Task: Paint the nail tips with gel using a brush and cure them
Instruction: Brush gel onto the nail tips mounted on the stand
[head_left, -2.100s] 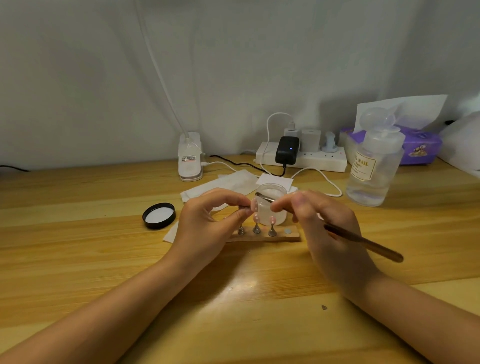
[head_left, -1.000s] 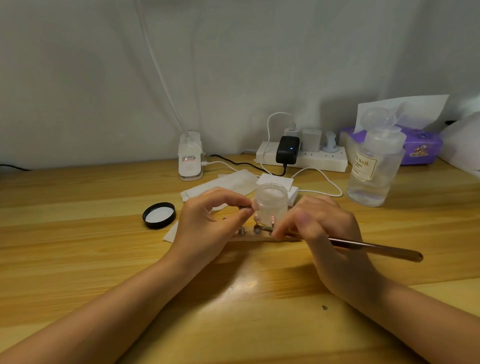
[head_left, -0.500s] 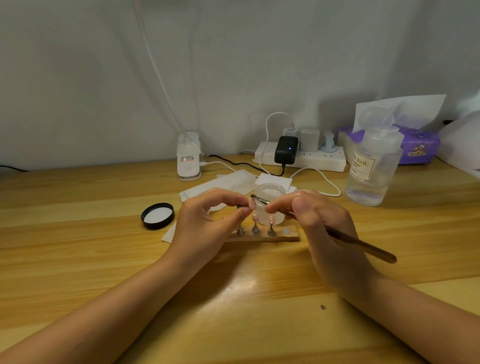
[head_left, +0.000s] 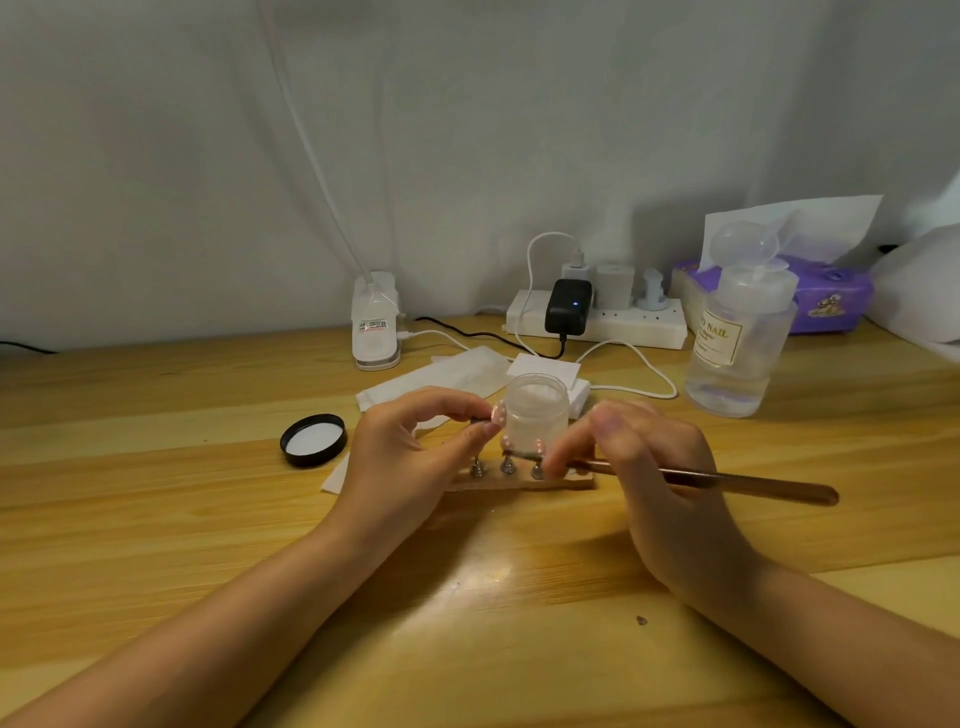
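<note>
The clear bottle (head_left: 737, 343) at right reads "NAIL" on its label. The right hand (head_left: 644, 467) pinches the brush (head_left: 727, 480), which lies almost level, handle pointing right, bristle end left at the nail tips (head_left: 522, 447) on the wooden stand (head_left: 519, 480) mid-bench (head_left: 156, 519). The left hand (head_left: 410, 457) has its fingers (head_left: 480, 428) clamped on one pink tip (head_left: 498, 414) beside the open gel jar (head_left: 535, 410).

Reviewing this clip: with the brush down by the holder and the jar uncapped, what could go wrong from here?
1. The open gel jar stands right behind the wooden holder, between both hands; a nudge from the right hand might tip it.
2. The brush tip works low among the pink nail tips on the holder, so it may smear a neighbouring one.
3. The left hand pinches one nail tip on its stand; fingers could touch wet gel.
</note>
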